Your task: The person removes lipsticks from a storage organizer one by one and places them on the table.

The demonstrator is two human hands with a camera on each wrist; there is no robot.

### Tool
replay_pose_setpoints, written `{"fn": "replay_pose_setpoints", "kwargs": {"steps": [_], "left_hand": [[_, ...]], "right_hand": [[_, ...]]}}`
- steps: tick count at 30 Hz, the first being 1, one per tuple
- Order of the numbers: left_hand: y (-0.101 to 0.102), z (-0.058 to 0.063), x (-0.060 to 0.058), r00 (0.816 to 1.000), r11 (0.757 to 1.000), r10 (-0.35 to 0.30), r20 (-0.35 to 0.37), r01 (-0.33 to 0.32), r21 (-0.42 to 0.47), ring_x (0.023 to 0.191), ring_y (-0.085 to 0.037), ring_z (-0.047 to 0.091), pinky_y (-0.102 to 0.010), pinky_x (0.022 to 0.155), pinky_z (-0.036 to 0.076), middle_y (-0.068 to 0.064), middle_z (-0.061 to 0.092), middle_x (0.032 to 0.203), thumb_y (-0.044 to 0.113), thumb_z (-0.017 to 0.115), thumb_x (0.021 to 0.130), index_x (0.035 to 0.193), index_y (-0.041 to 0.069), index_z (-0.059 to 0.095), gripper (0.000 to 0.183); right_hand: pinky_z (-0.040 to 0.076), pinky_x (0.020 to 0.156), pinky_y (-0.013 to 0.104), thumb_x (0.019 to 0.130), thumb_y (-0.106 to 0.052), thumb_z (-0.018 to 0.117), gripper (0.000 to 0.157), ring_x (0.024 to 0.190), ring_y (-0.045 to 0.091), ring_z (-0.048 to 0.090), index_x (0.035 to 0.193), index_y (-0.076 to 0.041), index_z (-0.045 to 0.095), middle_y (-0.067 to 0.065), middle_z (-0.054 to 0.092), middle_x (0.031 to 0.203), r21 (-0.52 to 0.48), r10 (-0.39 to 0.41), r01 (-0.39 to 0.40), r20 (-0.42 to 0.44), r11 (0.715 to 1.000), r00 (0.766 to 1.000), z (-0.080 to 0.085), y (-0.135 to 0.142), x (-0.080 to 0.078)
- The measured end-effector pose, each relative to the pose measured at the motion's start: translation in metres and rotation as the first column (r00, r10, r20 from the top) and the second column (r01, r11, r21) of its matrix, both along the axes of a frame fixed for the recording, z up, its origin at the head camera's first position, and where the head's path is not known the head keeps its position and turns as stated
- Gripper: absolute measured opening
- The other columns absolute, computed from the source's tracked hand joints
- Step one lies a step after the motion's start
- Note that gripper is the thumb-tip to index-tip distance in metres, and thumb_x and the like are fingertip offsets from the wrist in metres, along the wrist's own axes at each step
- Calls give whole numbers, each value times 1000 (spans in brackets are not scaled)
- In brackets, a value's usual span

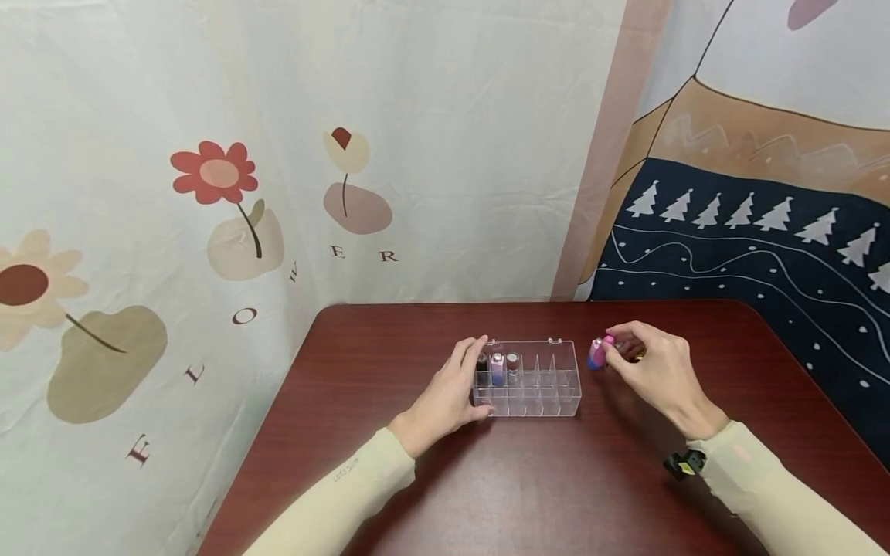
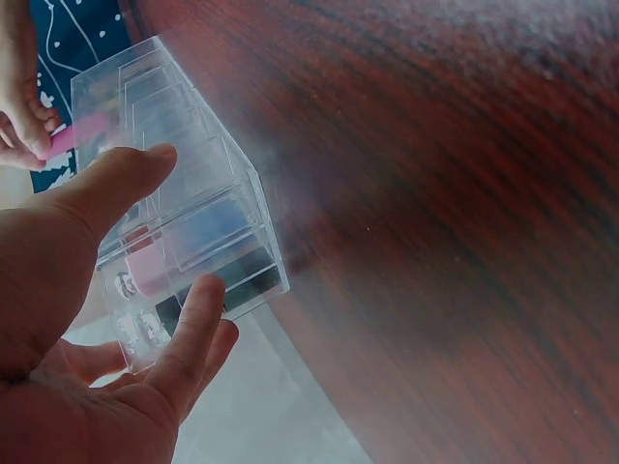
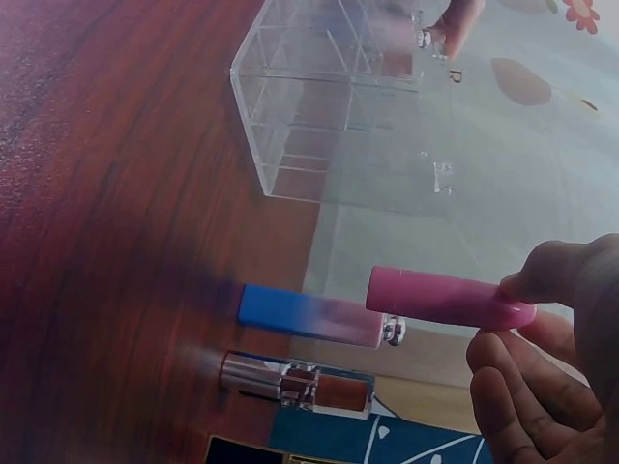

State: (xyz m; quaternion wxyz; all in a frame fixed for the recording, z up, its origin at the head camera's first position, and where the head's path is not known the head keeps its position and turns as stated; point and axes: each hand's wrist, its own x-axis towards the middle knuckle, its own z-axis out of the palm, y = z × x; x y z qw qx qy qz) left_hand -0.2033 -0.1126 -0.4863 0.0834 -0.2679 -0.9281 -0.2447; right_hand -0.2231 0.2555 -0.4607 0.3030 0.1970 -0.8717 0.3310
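Note:
A clear plastic organizer (image 1: pixel 545 405) with small compartments stands on the table. My left hand (image 1: pixel 452 390) grips its left end, thumb at the front and fingers along the side. Three tubes stand upright in its back row at the left: a dark one (image 1: pixel 481 361) partly behind my fingers, a pink-and-blue one (image 1: pixel 497 371) and one with a brownish-red body (image 1: pixel 513 364). To the right of the organizer, my right hand (image 1: pixel 657 371) pinches the end of a pink lipstick tube (image 3: pixel 435 298), raised off the table.
Beside the raised tube, a second blue-and-pink tube (image 3: pixel 309 316) stands on the table (image 1: pixel 528 479). Next to it are a lip gloss tube (image 3: pixel 300 384) with a silver part and a dark, gold-edged item (image 3: pixel 247 452), cut off by the frame. Printed curtains hang behind the table.

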Motion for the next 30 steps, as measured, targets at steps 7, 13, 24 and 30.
{"fn": "replay_pose_setpoints", "kwargs": {"steps": [7, 13, 24, 30], "left_hand": [[0, 0, 0, 1000, 1000, 7, 0, -7, -8, 152, -43, 63, -51, 127, 60, -24, 47, 171, 21, 110, 82, 179, 0, 32, 126], [0, -1, -1, 1000, 1000, 6, -6, -6, -12, 151, -42, 63, -50, 127, 60, -24, 46, 170, 21, 110, 82, 179, 0, 32, 126], [0, -1, -1, 1000, 1000, 8, -8, -8, -17, 151, -42, 63, -49, 125, 61, -24, 47, 170, 21, 110, 82, 179, 0, 32, 127], [0, -1, -1, 1000, 1000, 7, -11, -8, -19, 151, -42, 63, -49, 125, 61, -24, 47, 170, 21, 110, 81, 179, 0, 32, 127]], "right_hand": [[57, 72, 5, 86, 4, 94, 26, 72, 13, 77, 108, -6, 86, 4, 86, 89, -4, 12, -12, -18, 1000, 1000, -5, 0, -2], [58, 71, 8, 87, 3, 94, 24, 72, 6, 74, 106, -8, 86, 3, 86, 88, 8, 11, -11, -9, 1000, 1000, -8, 0, -3], [55, 72, 4, 88, 1, 94, 22, 74, 5, 75, 106, -10, 86, 1, 86, 89, 36, 12, -13, 35, 999, 999, -16, 2, -3], [50, 83, 13, 89, 1, 95, 22, 74, 8, 76, 105, -9, 86, 0, 86, 89, 43, 21, -24, 58, 999, 998, -20, 1, -1]]}}
